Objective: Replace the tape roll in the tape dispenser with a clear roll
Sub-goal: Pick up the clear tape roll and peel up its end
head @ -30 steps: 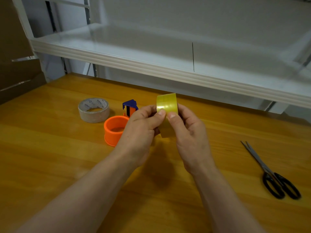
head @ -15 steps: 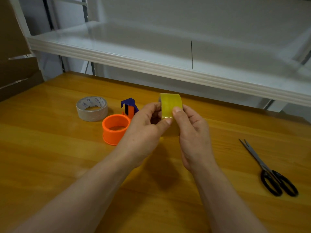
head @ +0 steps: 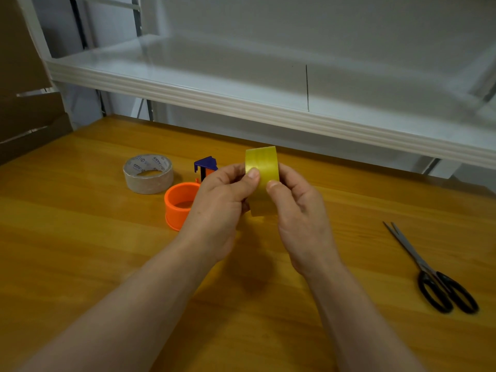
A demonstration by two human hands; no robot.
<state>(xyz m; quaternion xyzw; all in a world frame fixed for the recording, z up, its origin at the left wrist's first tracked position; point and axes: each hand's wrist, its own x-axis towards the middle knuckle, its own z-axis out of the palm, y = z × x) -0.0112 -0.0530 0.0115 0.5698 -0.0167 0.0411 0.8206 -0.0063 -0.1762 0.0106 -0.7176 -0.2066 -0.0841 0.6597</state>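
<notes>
Holding the clear roll (head: 264, 162) on edge above the desk (head: 80, 237), just right of the tape dispenser (head: 178, 208), the person has both grips clenched round it. The left hand (head: 220, 202) pinches it from the dispenser side and the right hand (head: 300, 210) from the side away from it, both thumbs pressed on the yellowish outer face. A second ago the thumbs lay side by side near the roll's top; they have since walked apart, the left now higher, the right lower. That reads as turning the roll to feel for the loose tape end, so loading has not begun. The dispenser's orange hub stands bare, its blue cutter behind it, unmoved. Just left of the dispenser the grey tape roll (head: 148, 174) lies flat, probably the one taken out. Scissors (head: 429, 269) lie well to the dispenser's right. Beyond the dispenser runs a white shelf (head: 241, 103).
</notes>
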